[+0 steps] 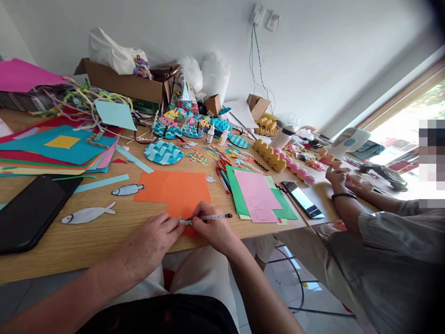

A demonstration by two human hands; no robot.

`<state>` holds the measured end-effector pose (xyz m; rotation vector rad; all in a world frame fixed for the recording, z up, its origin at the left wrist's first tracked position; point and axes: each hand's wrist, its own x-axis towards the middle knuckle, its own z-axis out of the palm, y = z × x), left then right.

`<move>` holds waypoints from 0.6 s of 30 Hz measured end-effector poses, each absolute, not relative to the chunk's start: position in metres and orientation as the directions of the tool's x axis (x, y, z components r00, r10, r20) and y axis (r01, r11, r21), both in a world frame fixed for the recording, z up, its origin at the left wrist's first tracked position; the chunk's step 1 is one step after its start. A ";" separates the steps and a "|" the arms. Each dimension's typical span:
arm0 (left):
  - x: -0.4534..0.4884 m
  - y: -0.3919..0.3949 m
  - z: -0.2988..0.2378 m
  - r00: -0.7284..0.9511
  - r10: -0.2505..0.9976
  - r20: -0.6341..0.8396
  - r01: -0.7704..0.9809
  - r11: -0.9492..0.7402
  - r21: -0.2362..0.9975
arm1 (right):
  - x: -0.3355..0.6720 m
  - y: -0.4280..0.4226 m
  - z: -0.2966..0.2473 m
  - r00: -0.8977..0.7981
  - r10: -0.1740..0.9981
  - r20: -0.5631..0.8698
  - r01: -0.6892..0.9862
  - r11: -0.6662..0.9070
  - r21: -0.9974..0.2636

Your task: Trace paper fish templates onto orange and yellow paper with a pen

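Note:
My right hand (210,229) grips a pen (217,216), its tip pointing left over a small white paper cutout (185,221). With fingers together, my left hand (158,236) holds the left end of this cutout against the orange paper (174,185). The cutout looks like a small fish, though my fingers cover part of it. To the left lie a blue paper fish (128,189) with dark outlines and a larger pale paper fish (88,215). A tiny paper fish (210,179) rests at the orange sheet's right edge.
A black phone (36,208) lies at left below stacked coloured paper (31,148). Pink paper (257,195) and another phone (302,199) are at right. Glue bottles (210,134) and blue woven discs (163,152) stand farther back. A co-worker's hands (342,178) work at far right.

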<state>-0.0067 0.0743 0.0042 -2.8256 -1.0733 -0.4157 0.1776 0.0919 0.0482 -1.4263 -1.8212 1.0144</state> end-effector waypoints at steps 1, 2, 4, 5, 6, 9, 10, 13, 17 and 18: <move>-0.006 0.074 0.004 0.715 0.643 0.275 0.667 -0.745 0.005 | 0.178 0.092 0.049 -0.238 0.971 -0.001 0.502 0.122 -0.856; -0.006 0.074 0.004 0.715 0.647 0.266 0.672 -0.741 -0.003 | 0.178 0.091 0.049 -0.240 0.971 -0.007 0.496 0.116 -0.860; -0.005 0.072 0.006 0.712 0.658 0.245 0.682 -0.732 -0.014 | 0.178 0.091 0.050 -0.244 0.970 -0.016 0.492 0.110 -0.863; -0.004 0.072 0.007 0.708 0.668 0.229 0.689 -0.725 -0.015 | 0.178 0.091 0.050 -0.244 0.970 -0.020 0.493 0.106 -0.863; -0.003 0.071 0.008 0.702 0.680 0.213 0.698 -0.716 -0.014 | 0.178 0.091 0.051 -0.244 0.969 -0.026 0.495 0.102 -0.863; -0.001 0.071 0.011 0.686 0.707 0.173 0.720 -0.694 -0.016 | 0.180 0.091 0.051 -0.248 0.968 -0.028 0.499 0.102 -0.860; 0.000 0.070 0.011 0.684 0.710 0.168 0.722 -0.691 -0.020 | 0.180 0.092 0.051 -0.247 0.968 -0.028 0.499 0.103 -0.860; 0.002 0.070 0.013 0.679 0.712 0.178 0.728 -0.685 -0.040 | 0.181 0.093 0.050 -0.241 0.970 -0.027 0.502 0.101 -0.859; 0.003 0.070 0.014 0.681 0.709 0.183 0.729 -0.680 -0.079 | 0.182 0.093 0.047 -0.228 0.974 -0.005 0.487 0.110 -0.866; 0.004 0.070 0.014 0.685 0.705 0.185 0.726 -0.683 -0.086 | 0.182 0.093 0.045 -0.221 0.975 0.006 0.473 0.112 -0.874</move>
